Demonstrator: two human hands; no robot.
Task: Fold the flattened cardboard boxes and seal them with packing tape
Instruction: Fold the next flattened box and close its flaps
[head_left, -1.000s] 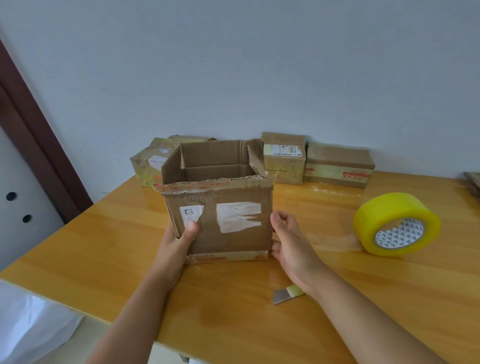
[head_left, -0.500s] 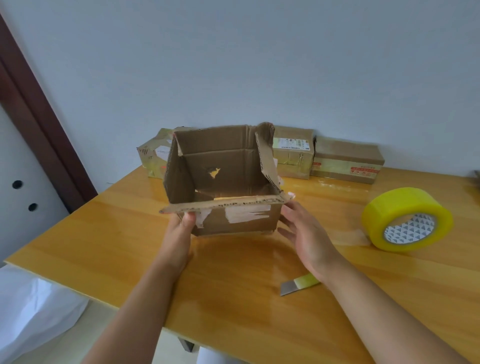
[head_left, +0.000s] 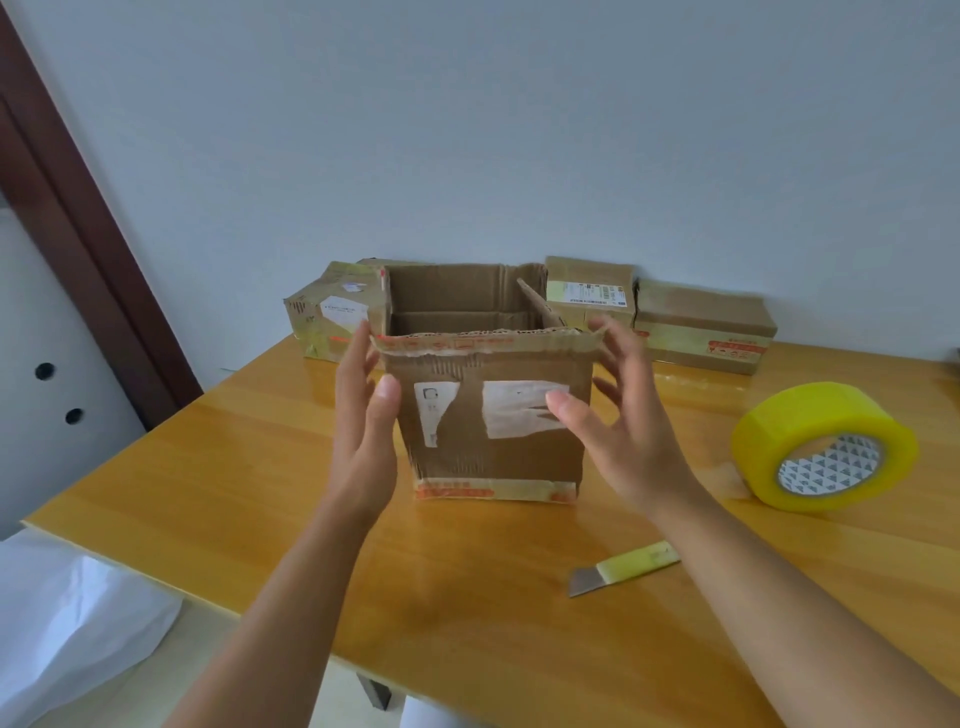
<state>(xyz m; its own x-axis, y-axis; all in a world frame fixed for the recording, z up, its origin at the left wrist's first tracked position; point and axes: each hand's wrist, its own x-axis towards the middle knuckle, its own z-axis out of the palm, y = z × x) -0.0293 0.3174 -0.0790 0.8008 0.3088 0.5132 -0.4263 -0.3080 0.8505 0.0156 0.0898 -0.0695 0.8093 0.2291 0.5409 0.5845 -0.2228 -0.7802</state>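
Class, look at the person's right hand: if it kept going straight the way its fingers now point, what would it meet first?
The right hand points forward and slightly left, fingers spread. It would probably first meet the open cardboard box, at its near right edge or top flap. Depth is unclear; some fingertips may already touch it.

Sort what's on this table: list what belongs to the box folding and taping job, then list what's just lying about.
Job in hand:
open cardboard box, standing upright
left hand and right hand, either side of it
yellow tape roll
small cutter

Lying about:
three taped boxes by the wall
white bag beside the table
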